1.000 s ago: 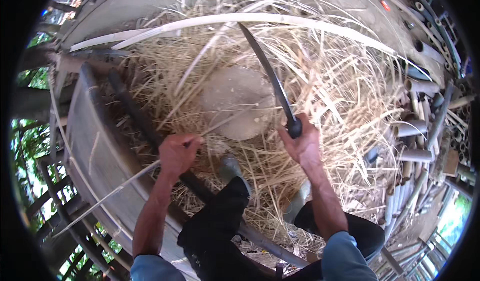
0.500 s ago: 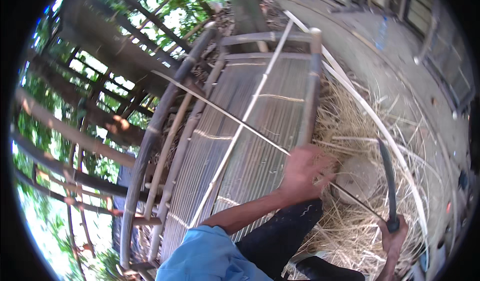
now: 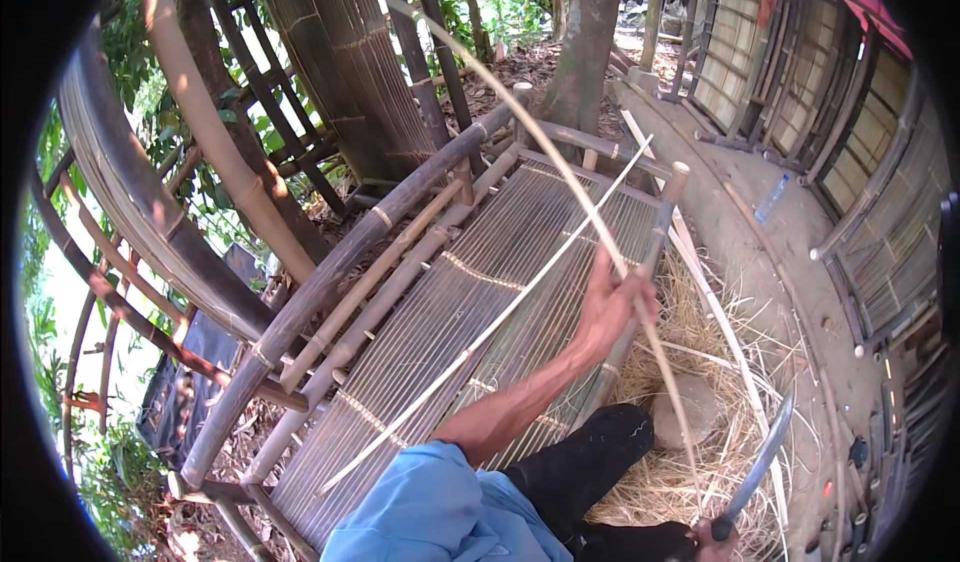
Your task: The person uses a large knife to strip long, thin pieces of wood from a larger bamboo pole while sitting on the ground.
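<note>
My left hand (image 3: 615, 302) is closed around a long, thin bamboo strip (image 3: 560, 165), which slants from far up over the bench down toward my right knee. Low at the right, my right hand (image 3: 716, 543) grips a machete (image 3: 762, 462) by its dark handle, the curved blade pointing up and away. The strip's lower end comes down close to that hand; whether its fingers touch it I cannot tell. A second pale strip (image 3: 478, 344) lies diagonally across the slatted bamboo bench (image 3: 400, 362) beside me.
Straw-like shavings (image 3: 640, 487) cover the ground at my right, around a rounded pale block (image 3: 684, 412). Long white strips (image 3: 715, 307) lean past the bench corner. A plastic bottle (image 3: 771, 200) lies on the dirt path. Bamboo rails (image 3: 330, 262) edge the bench's left side.
The held strip has swung from lying crosswise to pointing forward, its far end now higher. My left hand has risen slightly; my right hand and the machete have dropped and shifted left. The view has turned.
</note>
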The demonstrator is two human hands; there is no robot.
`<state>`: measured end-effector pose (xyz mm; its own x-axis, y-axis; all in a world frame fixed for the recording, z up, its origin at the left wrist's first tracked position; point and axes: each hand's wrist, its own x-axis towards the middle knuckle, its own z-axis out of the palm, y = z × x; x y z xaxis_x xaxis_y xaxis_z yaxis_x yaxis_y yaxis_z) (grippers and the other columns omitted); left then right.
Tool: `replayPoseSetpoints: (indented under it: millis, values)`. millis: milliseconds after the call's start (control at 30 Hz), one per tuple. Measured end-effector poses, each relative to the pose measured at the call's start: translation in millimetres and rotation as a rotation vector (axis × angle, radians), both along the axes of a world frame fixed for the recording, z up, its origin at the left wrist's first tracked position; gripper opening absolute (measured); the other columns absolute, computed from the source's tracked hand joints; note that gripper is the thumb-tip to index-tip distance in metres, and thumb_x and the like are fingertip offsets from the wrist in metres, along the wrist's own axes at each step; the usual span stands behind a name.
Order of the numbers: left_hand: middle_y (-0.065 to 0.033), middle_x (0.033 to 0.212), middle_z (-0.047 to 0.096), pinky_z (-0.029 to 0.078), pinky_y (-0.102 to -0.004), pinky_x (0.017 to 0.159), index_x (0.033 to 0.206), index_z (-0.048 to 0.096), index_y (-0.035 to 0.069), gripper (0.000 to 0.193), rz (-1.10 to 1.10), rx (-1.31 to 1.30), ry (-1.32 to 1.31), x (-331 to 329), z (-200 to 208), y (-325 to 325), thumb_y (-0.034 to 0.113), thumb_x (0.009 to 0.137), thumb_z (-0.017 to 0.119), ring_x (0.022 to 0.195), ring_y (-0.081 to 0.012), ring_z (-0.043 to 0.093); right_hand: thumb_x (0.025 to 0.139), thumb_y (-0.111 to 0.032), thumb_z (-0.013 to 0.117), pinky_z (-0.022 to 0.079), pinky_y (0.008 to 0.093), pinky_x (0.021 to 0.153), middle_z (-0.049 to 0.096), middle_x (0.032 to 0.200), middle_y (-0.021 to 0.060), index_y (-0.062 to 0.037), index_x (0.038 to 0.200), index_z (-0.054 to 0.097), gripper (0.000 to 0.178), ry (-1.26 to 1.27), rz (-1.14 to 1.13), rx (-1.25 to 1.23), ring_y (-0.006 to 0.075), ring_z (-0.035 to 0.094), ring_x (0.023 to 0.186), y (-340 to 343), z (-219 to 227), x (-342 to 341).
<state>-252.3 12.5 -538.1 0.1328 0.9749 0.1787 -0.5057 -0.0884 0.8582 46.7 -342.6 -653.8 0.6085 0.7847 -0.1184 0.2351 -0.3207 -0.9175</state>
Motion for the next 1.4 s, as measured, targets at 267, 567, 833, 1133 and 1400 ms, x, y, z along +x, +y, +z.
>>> replayPoseSetpoints:
  millis: [267,567,833,1133,1400]
  values:
    - [-0.0021,0.070,0.055,0.041,-0.0250,0.040,0.119,0.054,0.004,0.020,0.121,0.323,-0.103,-28,169,48,0.017,0.106,0.050,0.050,-0.0107,0.049,0.081,-0.017,0.082,0.052,0.0294,0.067,0.070,0.080,0.0093,0.0031,0.086,0.066,0.026,0.028,0.120,0.089,0.0153,0.064,0.069,76,15,-83]
    - [0.0036,0.061,0.048,0.028,-0.0241,0.040,0.112,0.066,0.005,0.021,0.527,0.343,0.571,-220,214,67,0.021,0.105,0.052,0.047,-0.0062,0.040,0.083,-0.018,0.083,0.054,0.0290,0.068,0.068,0.078,0.0056,0.0026,0.094,0.070,0.027,0.136,0.162,0.138,0.0131,0.063,0.068,88,32,-106]
    - [-0.0014,0.051,0.048,0.041,-0.0328,0.050,0.122,0.070,0.001,0.039,0.676,0.010,1.162,-333,-45,-88,0.031,0.098,0.062,0.050,-0.0074,0.046,0.084,-0.014,0.081,0.059,0.0309,0.064,0.065,0.073,0.0074,0.0035,0.088,0.064,0.024,0.169,0.091,0.070,0.0163,0.065,0.063,98,12,-102]
    - [-0.0221,0.061,0.057,0.043,-0.0417,0.052,0.117,0.069,-0.005,0.036,0.680,-0.284,1.203,-324,-174,-196,0.022,0.094,0.062,0.050,-0.0246,0.055,0.087,-0.009,0.078,0.059,0.0292,0.065,0.069,0.077,0.0091,0.0043,0.089,0.068,0.017,0.240,0.249,0.044,0.0155,0.067,0.068,133,7,-140]
    - [-0.0279,0.070,0.061,0.048,-0.0440,0.061,0.116,0.069,-0.004,0.034,0.573,-0.357,1.145,-306,-203,-174,0.021,0.094,0.060,0.061,-0.0335,0.065,0.087,-0.010,0.079,0.059,0.0293,0.063,0.069,0.078,0.0096,0.0044,0.089,0.067,0.019,0.222,0.285,0.009,0.0156,0.067,0.067,139,1,-155]
